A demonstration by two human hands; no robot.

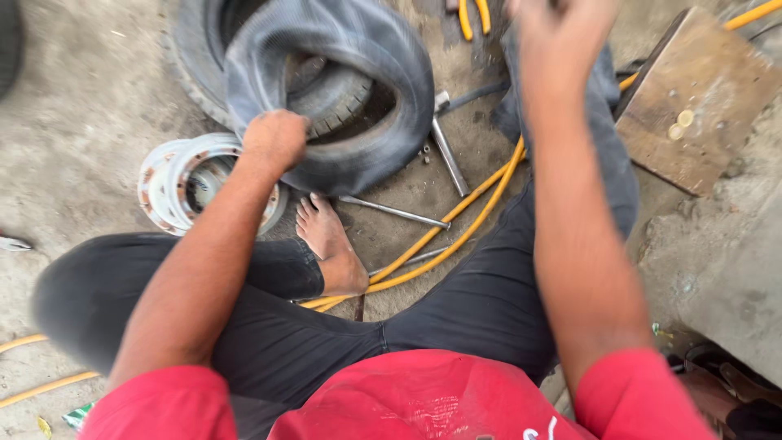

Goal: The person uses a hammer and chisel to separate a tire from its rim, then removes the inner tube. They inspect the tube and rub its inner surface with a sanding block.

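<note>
Left hand (275,137) is closing in a fist on the black inner tube (342,90), lifting it over the tyre (204,57) beside the white rim (175,183), while the right hand (554,33) is blurring, grip unreadable; one-handed, the tube risks slipping.

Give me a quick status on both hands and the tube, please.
Left hand gripping black inner tube. Right hand raised, blurred, grip unclear. Tyre behind the tube; metal bars and yellow hose beside it.
</note>
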